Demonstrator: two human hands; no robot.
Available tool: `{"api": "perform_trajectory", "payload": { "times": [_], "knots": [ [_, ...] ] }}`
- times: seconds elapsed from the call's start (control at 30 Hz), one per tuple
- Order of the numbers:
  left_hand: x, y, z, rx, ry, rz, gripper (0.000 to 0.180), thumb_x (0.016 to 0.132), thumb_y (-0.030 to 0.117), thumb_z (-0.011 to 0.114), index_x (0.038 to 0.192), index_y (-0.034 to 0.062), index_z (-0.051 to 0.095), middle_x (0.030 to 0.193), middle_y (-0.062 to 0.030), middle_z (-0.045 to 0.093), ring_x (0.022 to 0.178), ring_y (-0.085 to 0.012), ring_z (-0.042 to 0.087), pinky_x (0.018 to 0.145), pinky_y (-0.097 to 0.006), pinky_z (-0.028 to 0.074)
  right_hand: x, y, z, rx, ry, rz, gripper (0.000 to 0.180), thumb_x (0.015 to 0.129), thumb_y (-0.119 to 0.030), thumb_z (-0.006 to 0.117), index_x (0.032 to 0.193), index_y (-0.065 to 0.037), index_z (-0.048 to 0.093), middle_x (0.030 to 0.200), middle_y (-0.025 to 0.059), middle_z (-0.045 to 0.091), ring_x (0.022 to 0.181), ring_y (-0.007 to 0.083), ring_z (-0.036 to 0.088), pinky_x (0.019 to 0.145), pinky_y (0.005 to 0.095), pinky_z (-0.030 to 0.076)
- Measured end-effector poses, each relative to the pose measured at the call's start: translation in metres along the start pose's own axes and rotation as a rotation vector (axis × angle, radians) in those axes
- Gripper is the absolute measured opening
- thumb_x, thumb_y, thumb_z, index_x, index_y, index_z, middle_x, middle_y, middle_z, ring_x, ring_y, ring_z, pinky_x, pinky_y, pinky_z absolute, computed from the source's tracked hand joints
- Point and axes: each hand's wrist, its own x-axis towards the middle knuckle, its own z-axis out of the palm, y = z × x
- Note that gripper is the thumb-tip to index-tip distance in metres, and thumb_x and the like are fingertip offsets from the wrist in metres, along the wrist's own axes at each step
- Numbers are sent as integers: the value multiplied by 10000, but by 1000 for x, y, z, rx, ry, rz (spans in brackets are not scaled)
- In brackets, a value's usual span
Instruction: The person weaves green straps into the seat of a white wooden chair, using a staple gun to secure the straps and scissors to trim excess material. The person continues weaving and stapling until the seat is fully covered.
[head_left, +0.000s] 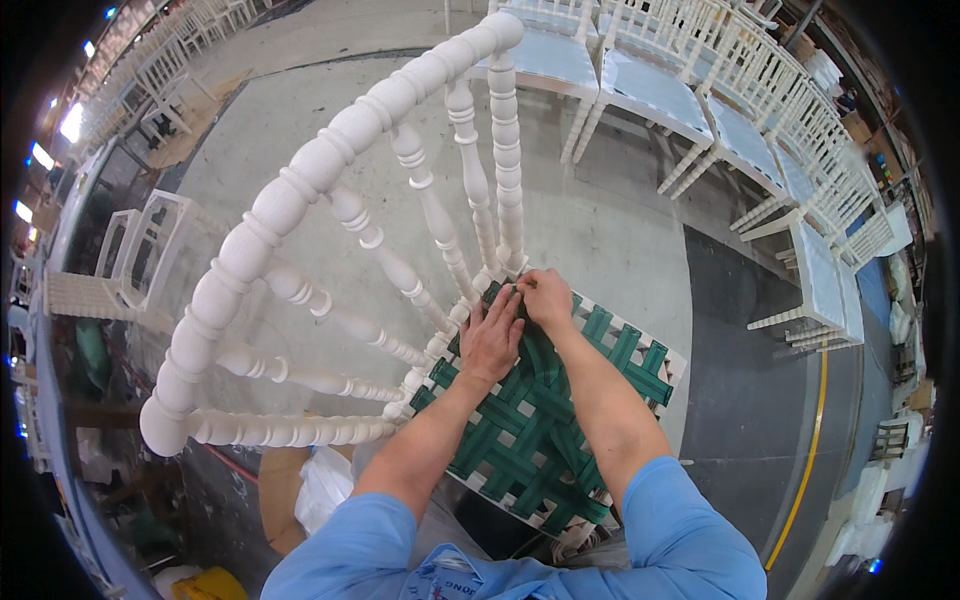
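A white chair (pixel 345 125) with a turned, beaded back rail and spindles stands before me, its back to the left. Across its seat frame runs a lattice of green webbing (pixel 505 430), woven over and under. My left hand (pixel 490 342) lies on the webbing near the foot of the backrest, fingers stretched out toward the far corner. Touching its fingertips there is my right hand (pixel 547 299), closed in a pinch; what it grips is hidden. A loose-looking green strap (pixel 541 355) curves out between both hands.
Rows of white chairs with pale covered seats (pixel 655 95) stand at the far right. More white chair frames (pixel 150 245) are at the left, beside a blue-edged bench. A white plastic bag (pixel 325 485) and cardboard (pixel 280 490) sit by my left arm. A yellow line (pixel 805 460) marks the floor.
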Motion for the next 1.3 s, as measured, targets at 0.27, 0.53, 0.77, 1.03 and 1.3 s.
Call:
{"api": "perform_trajectory", "payload": {
  "times": [0.27,0.53,0.77,1.03,1.3],
  "knots": [
    [7,8,-2,122,-107,-64,475,1098,423,469,1537,264,557,1672,77,432,1539,-405,344,1195,-672,288,6,-8,-7,22,-65,113,232,871,-254,811,1063,-128,779,935,107,713,915,337,715,829,446,556],
    [8,4,8,206,-32,-24,467,1051,447,542,1483,287,618,1627,75,498,1542,-413,343,1207,-686,266,-99,61,-122,734,262,353,222,1009,-232,732,1173,-83,720,806,-27,629,622,80,556,559,256,449],
    [13,1,20,270,-169,40,473,1077,467,499,1499,280,599,1615,58,519,1467,-396,461,1187,-596,349,-436,186,-272,492,820,754,190,1062,-187,642,1045,-13,718,770,-24,615,656,61,518,599,257,437],
    [-2,53,5,507,-178,30,523,1110,523,392,1590,345,498,1698,142,390,1545,-394,356,1239,-621,276,-725,214,-289,-395,900,1517,360,906,-287,734,1193,-69,745,1079,176,781,1059,341,745,933,431,566],
    [18,37,-12,480,-457,-48,547,1125,493,300,1635,335,423,1732,25,349,1585,-309,326,1282,-620,180,-740,264,-304,125,553,1442,541,718,-193,757,1226,-17,697,1135,174,749,1067,330,719,950,420,550]
  ]
}}
